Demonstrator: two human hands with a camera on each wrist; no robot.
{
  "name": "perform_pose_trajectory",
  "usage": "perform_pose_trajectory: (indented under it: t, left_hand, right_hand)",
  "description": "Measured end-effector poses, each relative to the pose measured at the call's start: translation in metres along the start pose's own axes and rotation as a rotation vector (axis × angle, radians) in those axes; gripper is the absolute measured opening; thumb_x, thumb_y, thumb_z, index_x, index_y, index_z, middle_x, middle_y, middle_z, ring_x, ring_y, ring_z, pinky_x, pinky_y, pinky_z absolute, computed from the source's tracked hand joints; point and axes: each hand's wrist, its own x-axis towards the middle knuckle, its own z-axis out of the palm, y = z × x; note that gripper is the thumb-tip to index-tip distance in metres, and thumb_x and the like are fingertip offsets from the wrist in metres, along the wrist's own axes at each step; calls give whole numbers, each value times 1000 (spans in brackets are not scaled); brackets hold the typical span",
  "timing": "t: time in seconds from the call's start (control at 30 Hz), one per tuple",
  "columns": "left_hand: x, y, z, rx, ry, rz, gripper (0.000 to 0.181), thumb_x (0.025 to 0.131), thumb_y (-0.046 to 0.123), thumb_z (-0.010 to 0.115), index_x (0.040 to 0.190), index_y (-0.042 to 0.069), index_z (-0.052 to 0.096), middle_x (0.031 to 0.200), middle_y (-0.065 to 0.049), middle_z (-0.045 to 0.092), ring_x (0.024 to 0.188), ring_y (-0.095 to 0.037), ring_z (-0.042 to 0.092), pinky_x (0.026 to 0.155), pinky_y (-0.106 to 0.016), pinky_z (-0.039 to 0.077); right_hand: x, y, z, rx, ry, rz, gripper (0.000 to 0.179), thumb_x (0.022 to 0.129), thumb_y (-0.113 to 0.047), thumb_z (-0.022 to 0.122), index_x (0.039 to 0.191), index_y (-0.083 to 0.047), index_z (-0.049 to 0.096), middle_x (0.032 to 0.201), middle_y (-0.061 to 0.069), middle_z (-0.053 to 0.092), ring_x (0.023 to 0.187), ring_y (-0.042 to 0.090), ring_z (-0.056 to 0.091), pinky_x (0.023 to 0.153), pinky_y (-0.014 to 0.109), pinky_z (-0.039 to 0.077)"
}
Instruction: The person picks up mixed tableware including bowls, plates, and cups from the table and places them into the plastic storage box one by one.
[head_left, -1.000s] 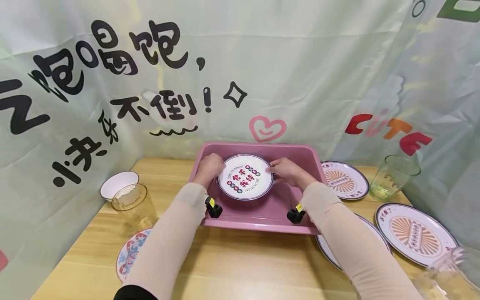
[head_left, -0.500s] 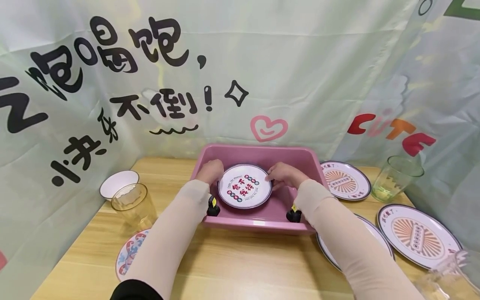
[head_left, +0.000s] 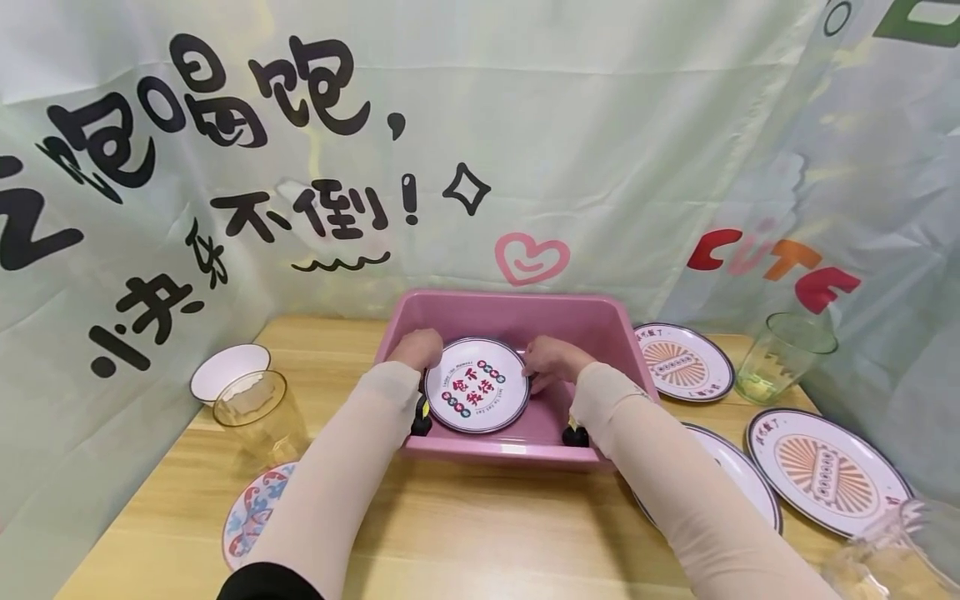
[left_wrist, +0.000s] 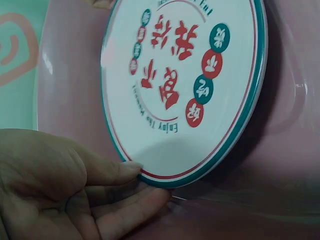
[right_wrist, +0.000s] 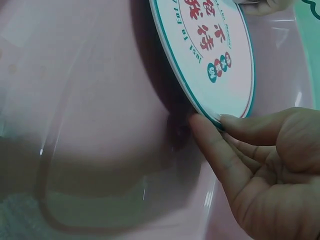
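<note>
A round white plate [head_left: 477,385] with a dark rim and red lettering is held inside a pink plastic tub [head_left: 517,312]. My left hand [head_left: 420,348] pinches its left edge, thumb on top and fingers beneath, as the left wrist view shows with the hand [left_wrist: 75,185] at the rim. At the opposite edge my right hand [head_left: 553,360] pinches the plate; in the right wrist view the thumb and forefinger of that hand [right_wrist: 270,165] meet at the rim. The plate tilts close over the tub floor [right_wrist: 100,125], casting a shadow on it.
On the left stand a white bowl [head_left: 229,372], a yellow glass [head_left: 262,417] and a patterned plate [head_left: 255,517]. To the right are white plates [head_left: 684,360], a green glass [head_left: 786,358] and a clear glass [head_left: 892,554]. A printed curtain [head_left: 600,150] hangs behind the wooden table [head_left: 465,533].
Both hands have lowered the plate deeper into the tub and brought it nearer the tub's front and left. The grip on its two edges stays the same.
</note>
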Motion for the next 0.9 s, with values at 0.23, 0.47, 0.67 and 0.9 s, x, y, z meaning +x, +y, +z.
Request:
perform_pose_trajectory:
  t: [0.23, 0.47, 0.67, 0.9]
  left_hand:
    - [-4, -1, 0, -1, -89, 29, 19, 87, -6, 57, 72, 6, 51, 87, -12, 53, 76, -22, 46, 57, -24, 37]
    - [-15, -3, -1, 55, -137, 64, 6, 88, 6, 67, 87, 2, 62, 93, -11, 57, 83, -22, 52, 72, -29, 46]
    - [-17, -5, 2, -12, -194, 59, 7, 90, 3, 65, 94, -2, 61, 95, -14, 58, 69, -18, 51, 57, -25, 45]
    - [-20, -6, 2, -125, -219, 40, 14, 95, 9, 64, 98, -4, 62, 88, -15, 63, 64, -20, 58, 58, -27, 52]
  right_hand:
    - [-3, 2, 2, -63, -2, 34, 15, 90, 12, 57, 105, 11, 53, 84, 15, 54, 63, 23, 65, 68, 35, 60]
    - [-9, 4, 3, -155, -41, 65, 11, 90, 7, 63, 83, 4, 55, 76, 15, 59, 60, 23, 67, 65, 34, 60]
    - [-18, 6, 6, -213, -117, 112, 13, 92, 1, 65, 80, 4, 61, 73, 16, 65, 59, 20, 67, 66, 33, 59]
    - [-25, 8, 3, -212, -136, 69, 9, 92, 0, 64, 85, 4, 58, 76, 15, 65, 63, 21, 66, 68, 34, 60]
